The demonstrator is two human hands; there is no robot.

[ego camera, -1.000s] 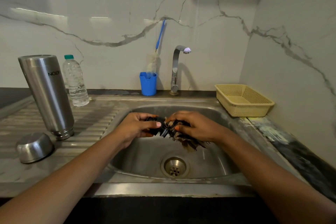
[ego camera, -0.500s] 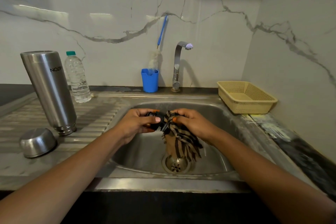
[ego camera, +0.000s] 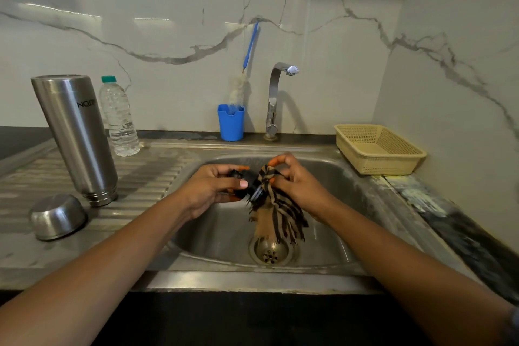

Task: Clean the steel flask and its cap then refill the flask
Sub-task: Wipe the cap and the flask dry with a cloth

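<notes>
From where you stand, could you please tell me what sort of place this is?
Most likely a home kitchen, at the washing-up spot: a steel sink with a ribbed drainboard, a tap against the marbled wall, and a brush standing in a blue cup beside it.

Both hands forward, meeting at centre.
Your left hand (ego camera: 212, 189) curls round the black cap (ego camera: 248, 184), thumb along its near side. Your right hand (ego camera: 299, 187) grips the striped cloth (ego camera: 276, 213) against it, index finger and thumb arched above. Forearms bare, converging.
</notes>
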